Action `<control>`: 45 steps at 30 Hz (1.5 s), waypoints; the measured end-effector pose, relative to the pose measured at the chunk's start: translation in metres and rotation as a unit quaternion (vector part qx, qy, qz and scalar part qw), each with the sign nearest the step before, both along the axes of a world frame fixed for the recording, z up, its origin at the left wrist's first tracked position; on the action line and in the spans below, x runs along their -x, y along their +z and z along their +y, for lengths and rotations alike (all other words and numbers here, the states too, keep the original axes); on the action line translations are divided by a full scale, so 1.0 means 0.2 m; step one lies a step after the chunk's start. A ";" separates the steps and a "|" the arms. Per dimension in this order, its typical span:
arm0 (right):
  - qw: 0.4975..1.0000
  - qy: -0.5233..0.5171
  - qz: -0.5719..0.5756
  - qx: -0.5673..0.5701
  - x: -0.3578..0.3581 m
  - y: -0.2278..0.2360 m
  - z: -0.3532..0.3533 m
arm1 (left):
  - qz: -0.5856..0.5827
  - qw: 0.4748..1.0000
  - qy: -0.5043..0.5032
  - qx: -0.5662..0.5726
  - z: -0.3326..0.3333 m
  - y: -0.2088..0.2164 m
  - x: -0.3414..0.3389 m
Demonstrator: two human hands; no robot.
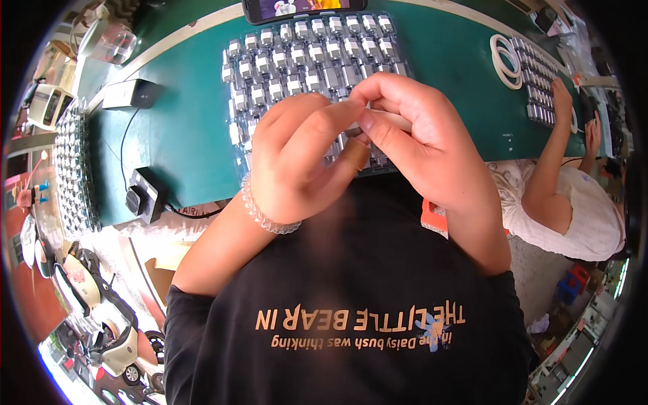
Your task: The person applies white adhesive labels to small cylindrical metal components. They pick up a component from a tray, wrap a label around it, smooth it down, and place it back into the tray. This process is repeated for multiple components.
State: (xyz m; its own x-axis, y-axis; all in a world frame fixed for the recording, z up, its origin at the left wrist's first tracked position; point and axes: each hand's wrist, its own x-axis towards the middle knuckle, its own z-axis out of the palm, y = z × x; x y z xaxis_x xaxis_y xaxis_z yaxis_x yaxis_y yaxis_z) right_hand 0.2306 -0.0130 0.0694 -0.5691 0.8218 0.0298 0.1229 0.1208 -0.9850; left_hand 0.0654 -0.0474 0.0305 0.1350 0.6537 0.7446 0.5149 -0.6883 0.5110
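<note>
My left hand and my right hand meet over the near part of a clear tray. The fingertips of both are pinched together around something small, which the fingers mostly cover. A pale, narrow, rounded piece shows in my right hand, between thumb and palm; its kind is not clear. Under and beyond the hands, the tray carries many small silvery parts with white faces, standing in rows. Its near middle is hidden by my hands.
A phone stands at the green table's far edge. Left are a white-and-black box, a black corded device and another filled tray. White rings lie right, beside another tray and a co-worker's arm.
</note>
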 end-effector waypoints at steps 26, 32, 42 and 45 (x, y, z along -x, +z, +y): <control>0.962 -0.001 -0.174 -0.211 -0.03 0.06 -0.01 | -0.183 0.976 -0.046 0.105 -0.02 -0.06 -0.03; 0.970 0.016 -0.150 -0.190 -0.03 0.06 -0.02 | -0.239 0.952 -0.152 0.117 -0.02 -0.07 -0.01; 0.967 -0.002 -0.156 -0.201 -0.01 0.07 -0.03 | -0.251 0.943 -0.139 0.171 -0.04 -0.07 0.02; 0.972 0.003 -0.156 -0.177 -0.01 0.08 -0.03 | -0.276 0.934 -0.174 0.144 -0.03 -0.09 0.01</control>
